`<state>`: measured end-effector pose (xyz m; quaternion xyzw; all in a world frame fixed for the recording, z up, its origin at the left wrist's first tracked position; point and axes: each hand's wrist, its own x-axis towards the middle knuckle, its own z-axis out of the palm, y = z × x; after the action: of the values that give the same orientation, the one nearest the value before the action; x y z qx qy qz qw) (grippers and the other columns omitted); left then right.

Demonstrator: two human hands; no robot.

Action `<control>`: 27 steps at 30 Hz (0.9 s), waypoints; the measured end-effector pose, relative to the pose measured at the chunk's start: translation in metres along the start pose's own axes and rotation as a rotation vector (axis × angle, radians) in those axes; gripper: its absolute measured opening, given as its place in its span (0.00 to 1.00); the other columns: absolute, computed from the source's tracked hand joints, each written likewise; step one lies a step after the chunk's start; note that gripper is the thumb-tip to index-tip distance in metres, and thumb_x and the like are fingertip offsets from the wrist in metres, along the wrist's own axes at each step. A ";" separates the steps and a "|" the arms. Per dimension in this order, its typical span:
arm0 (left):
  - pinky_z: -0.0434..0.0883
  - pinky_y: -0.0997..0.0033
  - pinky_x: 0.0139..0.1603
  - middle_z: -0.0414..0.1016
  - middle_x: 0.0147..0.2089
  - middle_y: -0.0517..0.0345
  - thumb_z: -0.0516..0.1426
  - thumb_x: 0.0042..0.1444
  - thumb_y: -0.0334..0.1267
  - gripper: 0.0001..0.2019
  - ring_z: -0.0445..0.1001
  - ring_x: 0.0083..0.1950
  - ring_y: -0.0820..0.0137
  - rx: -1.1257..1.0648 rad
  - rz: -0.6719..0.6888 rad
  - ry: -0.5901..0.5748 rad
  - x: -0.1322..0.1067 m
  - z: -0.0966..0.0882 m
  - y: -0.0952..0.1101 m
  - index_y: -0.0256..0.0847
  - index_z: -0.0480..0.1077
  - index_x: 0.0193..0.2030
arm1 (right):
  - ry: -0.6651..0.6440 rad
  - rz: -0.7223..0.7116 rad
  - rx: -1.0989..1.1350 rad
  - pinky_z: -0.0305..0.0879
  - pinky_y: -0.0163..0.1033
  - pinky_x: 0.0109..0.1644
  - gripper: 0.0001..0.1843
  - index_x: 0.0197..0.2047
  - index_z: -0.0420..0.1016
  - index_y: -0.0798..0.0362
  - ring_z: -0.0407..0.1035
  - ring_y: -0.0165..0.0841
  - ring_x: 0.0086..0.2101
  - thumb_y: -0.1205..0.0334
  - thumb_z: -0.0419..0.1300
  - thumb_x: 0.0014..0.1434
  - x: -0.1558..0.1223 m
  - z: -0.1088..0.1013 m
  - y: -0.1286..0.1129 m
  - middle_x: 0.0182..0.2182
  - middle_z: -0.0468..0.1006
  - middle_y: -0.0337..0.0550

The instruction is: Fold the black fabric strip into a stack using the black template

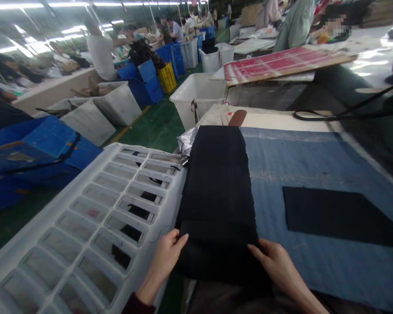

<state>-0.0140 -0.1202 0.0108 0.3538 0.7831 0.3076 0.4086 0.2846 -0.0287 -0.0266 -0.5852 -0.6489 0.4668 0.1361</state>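
A long stack of black fabric pieces (218,192) lies along the left side of a blue-covered work table (317,165). My left hand (166,257) grips the stack's near left corner, thumb on top and fingers curled under the edge. My right hand (277,261) rests on the stack's near right corner, fingers together and pressing on the cloth. A separate flat black fabric piece (339,216) lies on the blue cover to the right, apart from both hands.
A white plastic crate (94,218) with a slotted wall leans at my left, dark cloth inside. Blue bins (36,148), white tubs (199,93) and a yellow crate (167,77) stand on the green floor. A black cable (330,115) and a red-patterned board (281,63) lie beyond; other people work farther back.
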 end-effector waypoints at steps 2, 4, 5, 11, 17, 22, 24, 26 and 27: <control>0.56 0.75 0.25 0.62 0.20 0.66 0.53 0.55 0.54 0.18 0.63 0.24 0.73 0.135 0.032 0.024 0.005 -0.004 -0.006 0.42 0.62 0.25 | -0.033 0.006 -0.091 0.49 0.35 0.27 0.22 0.22 0.59 0.52 0.56 0.28 0.24 0.44 0.52 0.57 0.004 0.000 0.001 0.19 0.59 0.33; 0.52 0.74 0.24 0.58 0.18 0.68 0.52 0.55 0.53 0.18 0.60 0.22 0.74 0.241 0.038 0.034 0.007 -0.007 -0.009 0.42 0.60 0.24 | -0.052 0.015 -0.157 0.49 0.35 0.28 0.22 0.22 0.57 0.52 0.56 0.28 0.24 0.44 0.50 0.58 0.006 0.000 0.000 0.19 0.59 0.33; 0.52 0.74 0.24 0.58 0.18 0.68 0.52 0.56 0.53 0.18 0.60 0.22 0.74 0.278 0.035 0.037 0.008 -0.008 -0.009 0.42 0.60 0.24 | -0.057 0.017 -0.182 0.49 0.35 0.28 0.22 0.22 0.57 0.51 0.56 0.28 0.24 0.44 0.49 0.58 0.007 0.001 0.000 0.19 0.59 0.33; 0.52 0.73 0.25 0.61 0.18 0.66 0.52 0.56 0.49 0.15 0.62 0.22 0.73 0.363 0.008 0.057 0.011 -0.011 -0.008 0.42 0.63 0.25 | -0.091 0.020 -0.254 0.51 0.36 0.28 0.22 0.22 0.59 0.51 0.59 0.30 0.23 0.44 0.49 0.58 0.009 0.002 -0.001 0.18 0.62 0.35; 0.53 0.72 0.26 0.65 0.19 0.64 0.52 0.56 0.52 0.17 0.65 0.23 0.72 0.316 0.018 0.062 0.015 -0.013 -0.009 0.41 0.65 0.25 | -0.088 0.037 -0.222 0.52 0.37 0.29 0.22 0.21 0.60 0.50 0.62 0.32 0.23 0.43 0.51 0.57 0.011 0.001 -0.002 0.18 0.66 0.37; 0.56 0.72 0.27 0.69 0.21 0.62 0.52 0.56 0.53 0.18 0.68 0.24 0.70 0.295 0.002 0.063 0.017 -0.012 -0.013 0.40 0.67 0.27 | -0.071 0.031 -0.191 0.52 0.38 0.28 0.21 0.20 0.62 0.50 0.62 0.33 0.22 0.44 0.53 0.56 0.012 0.001 -0.002 0.17 0.66 0.37; 0.56 0.72 0.27 0.70 0.21 0.61 0.52 0.56 0.54 0.18 0.69 0.25 0.70 0.294 -0.008 0.050 0.017 -0.012 -0.016 0.41 0.67 0.27 | -0.058 0.028 -0.203 0.51 0.37 0.28 0.20 0.20 0.62 0.50 0.62 0.32 0.22 0.45 0.53 0.56 0.011 0.001 -0.005 0.17 0.66 0.37; 0.57 0.72 0.27 0.71 0.22 0.61 0.52 0.56 0.55 0.19 0.69 0.25 0.69 0.298 -0.008 0.043 0.018 -0.011 -0.019 0.41 0.67 0.27 | -0.045 0.030 -0.215 0.51 0.37 0.28 0.19 0.21 0.63 0.50 0.62 0.32 0.22 0.48 0.54 0.56 0.010 0.000 -0.009 0.17 0.67 0.37; 0.58 0.72 0.28 0.71 0.22 0.61 0.51 0.56 0.56 0.20 0.70 0.26 0.69 0.300 -0.002 0.038 0.018 -0.011 -0.021 0.41 0.67 0.28 | -0.044 0.035 -0.219 0.51 0.37 0.28 0.18 0.21 0.63 0.50 0.63 0.32 0.23 0.49 0.54 0.56 0.009 -0.001 -0.012 0.18 0.68 0.37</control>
<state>-0.0369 -0.1192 -0.0076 0.4039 0.8283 0.1935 0.3365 0.2753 -0.0185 -0.0206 -0.5976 -0.6885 0.4079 0.0489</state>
